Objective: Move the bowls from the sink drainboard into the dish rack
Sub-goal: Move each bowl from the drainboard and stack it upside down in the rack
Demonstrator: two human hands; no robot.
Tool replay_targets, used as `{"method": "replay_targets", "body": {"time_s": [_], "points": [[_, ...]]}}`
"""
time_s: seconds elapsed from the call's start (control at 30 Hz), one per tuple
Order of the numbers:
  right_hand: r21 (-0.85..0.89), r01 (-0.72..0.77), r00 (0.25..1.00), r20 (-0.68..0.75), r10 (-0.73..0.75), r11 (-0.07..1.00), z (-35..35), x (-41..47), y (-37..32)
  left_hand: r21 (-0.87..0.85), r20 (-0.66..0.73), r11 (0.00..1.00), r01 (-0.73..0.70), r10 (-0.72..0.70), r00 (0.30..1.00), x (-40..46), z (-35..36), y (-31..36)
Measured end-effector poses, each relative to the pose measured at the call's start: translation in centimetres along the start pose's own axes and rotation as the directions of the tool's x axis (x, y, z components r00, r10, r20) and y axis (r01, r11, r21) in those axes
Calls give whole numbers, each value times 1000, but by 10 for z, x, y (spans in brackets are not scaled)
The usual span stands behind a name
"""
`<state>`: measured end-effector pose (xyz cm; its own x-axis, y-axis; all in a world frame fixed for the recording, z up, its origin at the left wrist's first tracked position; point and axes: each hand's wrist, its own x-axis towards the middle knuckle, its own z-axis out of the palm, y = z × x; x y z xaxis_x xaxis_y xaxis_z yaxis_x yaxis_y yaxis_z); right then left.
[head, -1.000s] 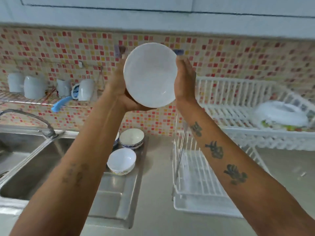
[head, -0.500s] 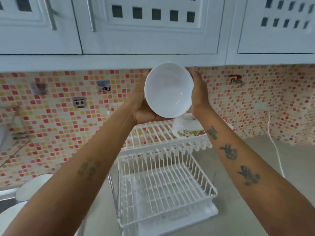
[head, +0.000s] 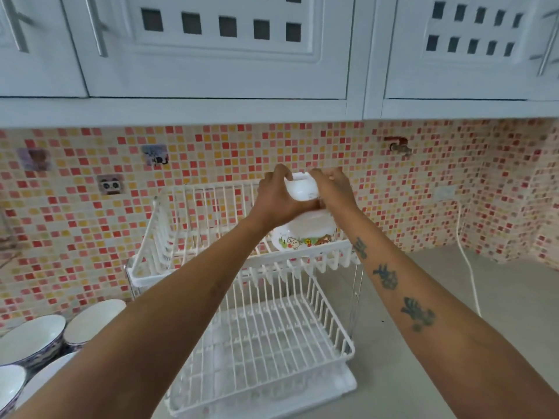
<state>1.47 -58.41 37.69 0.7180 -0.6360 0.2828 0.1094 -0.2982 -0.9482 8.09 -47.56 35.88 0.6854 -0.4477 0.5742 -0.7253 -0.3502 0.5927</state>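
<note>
A white bowl (head: 299, 186) is held upside down between my left hand (head: 276, 199) and my right hand (head: 332, 192), just above the top tier of the white two-tier dish rack (head: 187, 261). Directly beneath it sits an upturned bowl with a cartoon print (head: 305, 235) on the top tier's right side. The held bowl is touching or nearly touching that one; I cannot tell which. Several more white bowls (head: 90, 320) stand at the lower left.
The rack's lower tier (head: 266, 352) holds nothing. White wall cupboards (head: 217, 49) hang above the mosaic tile wall. A white cable (head: 467, 267) runs down the wall to the grey counter (head: 499, 297) on the right.
The bowl has been turned from facing me to upside down and lowered onto the rack's top tier, over the cartoon bowl. The view has shifted slightly left, showing the other bowls.
</note>
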Motion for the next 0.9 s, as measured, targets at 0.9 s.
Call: {"method": "replay_targets", "body": {"time_s": [0.9], "points": [[-284, -27, 999, 24, 35, 958, 7, 9, 37, 221, 286, 975, 23, -87, 954, -12, 15, -24]]}}
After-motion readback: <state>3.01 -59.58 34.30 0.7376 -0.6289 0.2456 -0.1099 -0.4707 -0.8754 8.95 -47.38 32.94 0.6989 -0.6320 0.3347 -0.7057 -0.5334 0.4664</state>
